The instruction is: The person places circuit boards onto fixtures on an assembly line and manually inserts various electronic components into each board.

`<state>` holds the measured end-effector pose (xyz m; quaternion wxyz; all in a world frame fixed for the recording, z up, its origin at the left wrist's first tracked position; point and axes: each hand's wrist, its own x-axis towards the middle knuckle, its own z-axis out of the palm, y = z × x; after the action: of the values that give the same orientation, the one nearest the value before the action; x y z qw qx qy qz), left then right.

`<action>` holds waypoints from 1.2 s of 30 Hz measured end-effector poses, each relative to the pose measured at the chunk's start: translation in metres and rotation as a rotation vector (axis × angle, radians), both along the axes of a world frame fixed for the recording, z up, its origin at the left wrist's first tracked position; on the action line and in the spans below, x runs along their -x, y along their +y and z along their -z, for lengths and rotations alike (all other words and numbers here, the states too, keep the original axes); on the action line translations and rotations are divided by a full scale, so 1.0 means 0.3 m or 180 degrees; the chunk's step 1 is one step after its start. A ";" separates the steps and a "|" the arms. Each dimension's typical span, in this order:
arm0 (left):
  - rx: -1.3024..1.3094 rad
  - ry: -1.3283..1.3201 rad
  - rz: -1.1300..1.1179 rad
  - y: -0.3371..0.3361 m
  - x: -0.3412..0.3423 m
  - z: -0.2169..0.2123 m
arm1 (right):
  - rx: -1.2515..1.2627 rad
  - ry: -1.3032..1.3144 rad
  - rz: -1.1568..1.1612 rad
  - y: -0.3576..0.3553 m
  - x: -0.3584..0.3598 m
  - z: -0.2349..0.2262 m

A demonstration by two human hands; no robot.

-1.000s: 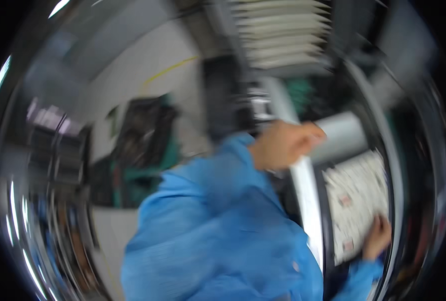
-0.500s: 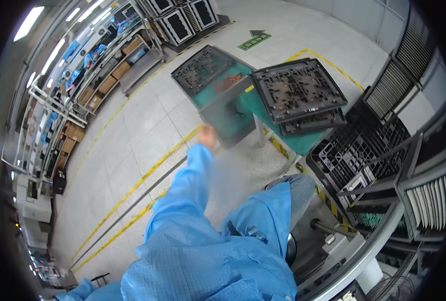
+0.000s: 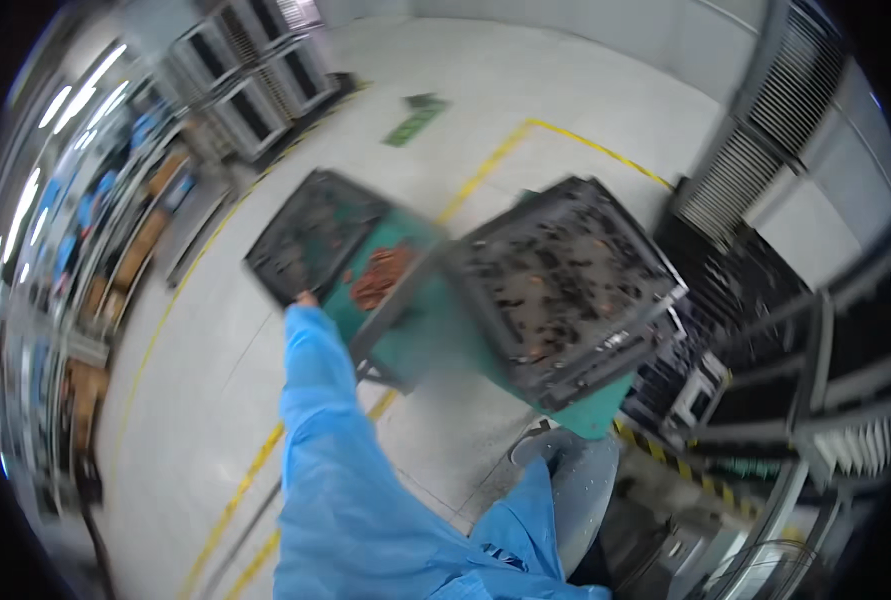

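My left hand (image 3: 306, 299), at the end of a blue sleeve, is at the near corner of a black tray (image 3: 315, 225) with many cut-outs. It seems to touch the tray's rim, but the fingers are blurred and partly hidden, so I cannot tell whether they grip it. The tray lies on a green-topped table (image 3: 340, 305). Beside it on the green surface is a heap of small reddish-brown parts (image 3: 383, 277). To the right, a larger-looking black tray (image 3: 555, 280) with dark and copper-coloured pieces rests on another one. My right hand is out of view.
A grey upright panel (image 3: 400, 300) edges the table between the heap and the right-hand trays. Black pallets (image 3: 755, 280) and slotted racks (image 3: 815, 400) stand at the right. Shelving with cardboard boxes (image 3: 145, 235) runs along the left. My knee (image 3: 575, 480) is below the table.
My left hand has moved forward and left, from in front of the table to the black tray's corner. The view has come closer to the table, and the heap shows more fully.
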<state>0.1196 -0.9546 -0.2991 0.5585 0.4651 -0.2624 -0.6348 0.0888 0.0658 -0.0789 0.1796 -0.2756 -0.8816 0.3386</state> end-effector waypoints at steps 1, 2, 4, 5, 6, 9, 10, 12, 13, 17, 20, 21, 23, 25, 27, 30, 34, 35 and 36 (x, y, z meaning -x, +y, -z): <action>0.0059 -0.0064 0.0079 -0.015 -0.020 0.047 | 0.0091 -0.0014 0.0096 0.045 -0.055 -0.027; 0.0114 -0.0136 0.0285 -0.017 0.009 0.089 | 0.0292 0.0022 0.0172 0.142 -0.169 -0.051; 0.0164 -0.0381 0.0652 -0.018 0.026 0.168 | 0.0950 0.0413 -0.0096 0.329 -0.300 -0.020; 0.0301 -0.0520 0.0746 0.000 0.004 0.148 | 0.0614 -0.1101 0.0425 0.013 -0.162 -0.169; 0.0304 -0.0682 0.0986 0.030 0.049 0.178 | 0.0624 -0.0487 0.0451 -0.074 -0.206 -0.165; 0.0189 -0.1215 0.1614 0.306 0.138 0.239 | 0.0104 -0.0115 0.0464 -0.147 -0.188 -0.154; 0.0112 -0.1371 0.1878 0.433 0.157 0.258 | 0.0067 -0.0051 0.0586 -0.155 -0.183 -0.136; -0.0091 -0.1582 0.2423 0.693 0.170 0.291 | -0.0090 -0.0154 0.1004 -0.143 -0.214 -0.157; -0.0212 -0.1629 0.2717 0.818 0.176 0.312 | -0.0112 -0.0060 0.1146 -0.097 -0.250 -0.144; -0.0656 -0.1776 0.3676 1.212 0.130 0.338 | -0.0640 -0.0063 0.1540 0.102 -0.466 -0.107; -0.0701 -0.1825 0.3864 1.340 0.086 0.291 | -0.0841 0.0048 0.1435 0.192 -0.559 -0.061; -0.0654 -0.1849 0.3855 1.356 0.075 0.271 | -0.0832 0.0002 0.1385 0.187 -0.564 -0.067; -0.0569 -0.1872 0.3839 1.382 0.076 0.250 | -0.1006 -0.0034 0.1184 0.179 -0.581 -0.091; -0.0402 -0.1846 0.3775 1.379 0.090 0.204 | -0.0945 -0.0330 0.1025 0.163 -0.591 -0.138; -0.0232 -0.1811 0.3629 1.369 0.118 0.157 | -0.0656 -0.0499 0.0961 0.162 -0.613 -0.161; 0.0011 -0.1667 0.3446 1.354 0.181 0.086 | -0.0640 -0.0226 0.1153 0.186 -0.658 -0.145; 0.0250 -0.1377 0.3210 1.306 0.295 -0.028 | -0.0886 -0.0227 0.1000 0.254 -0.699 -0.095; 0.0305 -0.1289 0.3147 1.289 0.321 -0.059 | -0.0844 -0.0212 0.1000 0.252 -0.686 -0.096; 0.0382 -0.1208 0.3095 1.270 0.341 -0.092 | -0.0775 -0.0230 0.1047 0.235 -0.663 -0.108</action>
<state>0.0173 -0.5736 -0.2713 0.1677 0.3636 -0.5803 -0.7092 0.2876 0.1364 -0.0466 0.2327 -0.4040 -0.8650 0.1856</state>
